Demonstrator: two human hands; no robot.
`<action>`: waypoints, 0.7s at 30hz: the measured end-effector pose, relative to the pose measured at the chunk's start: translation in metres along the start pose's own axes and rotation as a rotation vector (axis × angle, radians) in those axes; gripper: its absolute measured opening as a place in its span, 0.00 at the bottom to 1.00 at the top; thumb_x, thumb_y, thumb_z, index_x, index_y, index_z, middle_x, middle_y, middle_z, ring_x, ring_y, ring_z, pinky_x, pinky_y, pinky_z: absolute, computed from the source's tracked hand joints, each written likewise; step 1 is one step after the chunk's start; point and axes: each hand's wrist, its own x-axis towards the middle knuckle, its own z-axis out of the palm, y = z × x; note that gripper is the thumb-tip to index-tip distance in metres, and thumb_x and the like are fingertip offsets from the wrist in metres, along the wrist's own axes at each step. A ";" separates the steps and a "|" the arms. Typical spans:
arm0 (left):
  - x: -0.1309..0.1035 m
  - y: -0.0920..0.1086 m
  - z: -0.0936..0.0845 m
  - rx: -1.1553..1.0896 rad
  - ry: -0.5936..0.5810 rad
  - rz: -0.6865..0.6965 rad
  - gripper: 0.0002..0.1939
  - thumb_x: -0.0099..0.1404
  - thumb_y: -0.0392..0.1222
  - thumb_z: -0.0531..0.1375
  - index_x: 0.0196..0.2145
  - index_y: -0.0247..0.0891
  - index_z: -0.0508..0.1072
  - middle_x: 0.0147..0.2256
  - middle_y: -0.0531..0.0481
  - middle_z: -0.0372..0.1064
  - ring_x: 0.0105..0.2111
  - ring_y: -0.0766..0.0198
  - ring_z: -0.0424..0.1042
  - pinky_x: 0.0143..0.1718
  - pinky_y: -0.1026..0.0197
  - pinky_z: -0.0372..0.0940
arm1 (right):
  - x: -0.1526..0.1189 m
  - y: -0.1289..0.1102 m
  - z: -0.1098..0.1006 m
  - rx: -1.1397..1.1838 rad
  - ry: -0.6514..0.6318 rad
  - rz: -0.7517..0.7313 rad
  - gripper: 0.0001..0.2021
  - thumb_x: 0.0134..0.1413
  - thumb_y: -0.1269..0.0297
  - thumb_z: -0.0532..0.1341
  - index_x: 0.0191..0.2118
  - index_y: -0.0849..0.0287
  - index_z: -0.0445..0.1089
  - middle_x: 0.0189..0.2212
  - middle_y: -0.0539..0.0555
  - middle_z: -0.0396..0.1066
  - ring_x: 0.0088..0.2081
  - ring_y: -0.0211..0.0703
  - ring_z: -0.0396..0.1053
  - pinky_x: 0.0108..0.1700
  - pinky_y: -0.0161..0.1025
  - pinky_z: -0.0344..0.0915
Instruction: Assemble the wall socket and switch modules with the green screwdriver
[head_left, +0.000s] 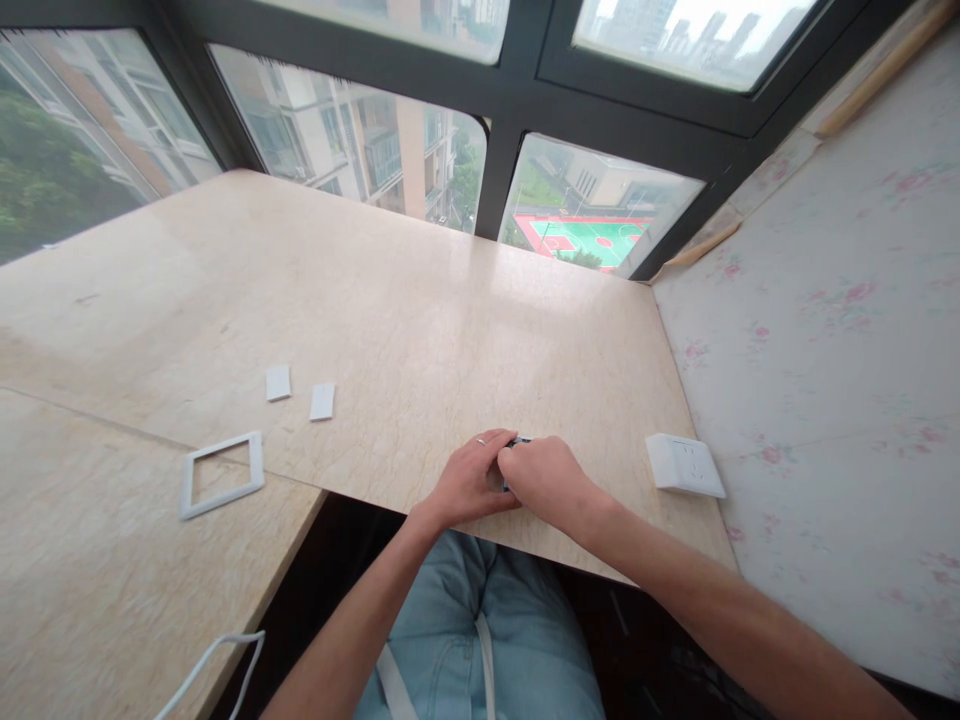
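Near the front edge of the marble-patterned counter, my left hand (474,478) curves around a small dark object (519,441), thumb and fingers on opposite sides of it. My right hand (544,480) is closed against the same object from the right and covers most of it. Only a dark, partly metallic edge shows between the hands, so its shape cannot be made out. A ring is on one finger of my left hand.
On the left lie a white rectangular frame (259,462) and two small white plates (278,383) (322,401). A white socket box (684,465) stands at right by the wallpapered wall (840,350). A white cable (214,650) crosses the lower left; windows line the back.
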 end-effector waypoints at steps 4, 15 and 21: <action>0.000 0.000 0.000 -0.003 -0.002 0.004 0.42 0.54 0.54 0.70 0.63 0.44 0.62 0.62 0.42 0.65 0.62 0.44 0.64 0.63 0.41 0.60 | -0.003 -0.003 0.002 0.007 0.005 0.009 0.13 0.58 0.78 0.59 0.46 0.66 0.77 0.39 0.68 0.80 0.39 0.54 0.80 0.36 0.39 0.72; 0.000 0.003 0.000 0.002 0.004 -0.008 0.40 0.52 0.47 0.72 0.61 0.44 0.64 0.61 0.42 0.66 0.61 0.45 0.66 0.63 0.42 0.61 | -0.003 0.011 0.007 0.066 0.035 0.052 0.15 0.59 0.74 0.56 0.49 0.66 0.74 0.37 0.66 0.80 0.39 0.53 0.80 0.36 0.39 0.69; 0.002 0.008 -0.005 -0.021 0.006 0.045 0.32 0.55 0.52 0.71 0.55 0.45 0.67 0.56 0.45 0.70 0.56 0.48 0.69 0.58 0.47 0.65 | 0.000 0.023 -0.001 0.159 0.049 0.040 0.14 0.55 0.70 0.56 0.43 0.56 0.76 0.37 0.56 0.81 0.36 0.47 0.77 0.32 0.36 0.62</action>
